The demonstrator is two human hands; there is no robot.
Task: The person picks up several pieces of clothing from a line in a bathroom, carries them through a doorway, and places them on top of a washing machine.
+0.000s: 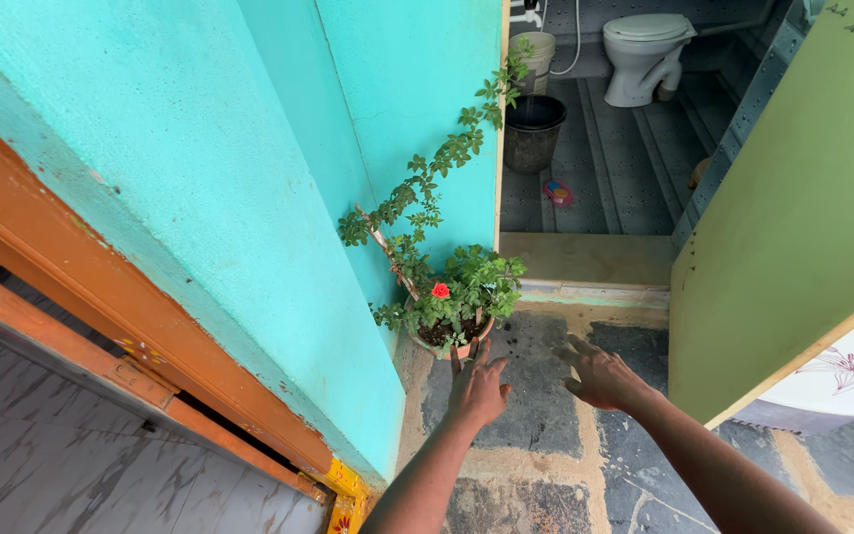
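Just beyond the left hand [477, 388], whose grip is spread wide and holds nothing, a potted rose plant [452, 297] with one red bloom stands against the turquoise wall [249, 198], fingertips almost at the pot's rim. Right of it the right hand [600, 376] hovers, grip likewise splayed and bare, above the stone floor [546, 415], beside a green door [793, 218]

Left hand [477, 388]: fingers spread, empty, reaching just short of potted plant [454, 309]. Right hand [603, 376]: open, empty, palm down over stone floor [546, 415]. Plant: round pot on the floor against turquoise wall [249, 198]; one red flower [440, 291], one long leafy stem leaning up to the right. Beyond the doorway: dark bucket [533, 132], white toilet [644, 54]. Right: green door [793, 218], open
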